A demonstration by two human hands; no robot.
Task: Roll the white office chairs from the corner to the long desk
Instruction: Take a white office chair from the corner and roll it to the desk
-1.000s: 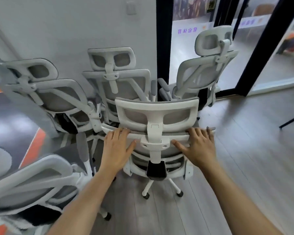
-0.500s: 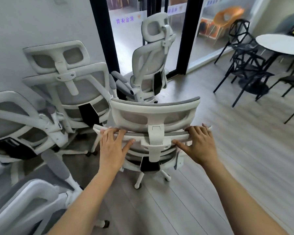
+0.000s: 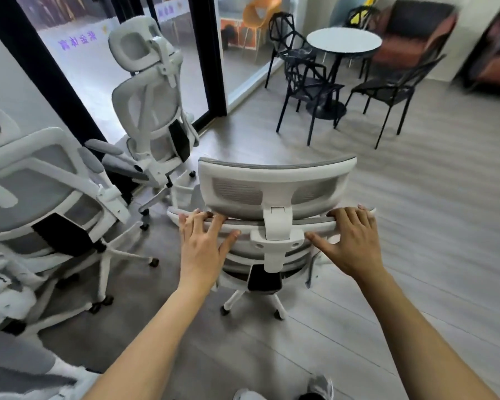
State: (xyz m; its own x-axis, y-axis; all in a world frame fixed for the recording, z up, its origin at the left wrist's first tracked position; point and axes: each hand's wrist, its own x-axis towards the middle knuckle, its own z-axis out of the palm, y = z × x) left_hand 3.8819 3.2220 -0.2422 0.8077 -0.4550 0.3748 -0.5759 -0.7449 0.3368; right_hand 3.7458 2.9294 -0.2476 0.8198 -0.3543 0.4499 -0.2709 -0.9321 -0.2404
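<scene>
Since the frame half a second back, the held white chair [image 3: 274,197] has swung further away from the corner group, so the round counter [image 3: 344,40] and the black chairs [image 3: 309,82] around it now stand straight ahead beyond its headrest, and the glass partition [image 3: 98,67] has slid off to the left. The left hand [image 3: 202,249] grips the top rail of the backrest, its fingers [image 3: 198,219] curled over the rail's far edge and the thumb pressed against the near side. The right hand [image 3: 352,243] holds the same rail on the other side of the headrest post, fingers [image 3: 350,216] draped over the top, thumb stretched toward the post. The chair stands upright on its castors on the grey wood floor [image 3: 430,226], directly beneath and between both hands. Left of the left fingers, another white chair [image 3: 150,111] stands by the black door frame, and a third [image 3: 41,197] stands nearer, further left. Below the hands, the tips of the person's shoes [image 3: 318,388] show at the bottom edge.
</scene>
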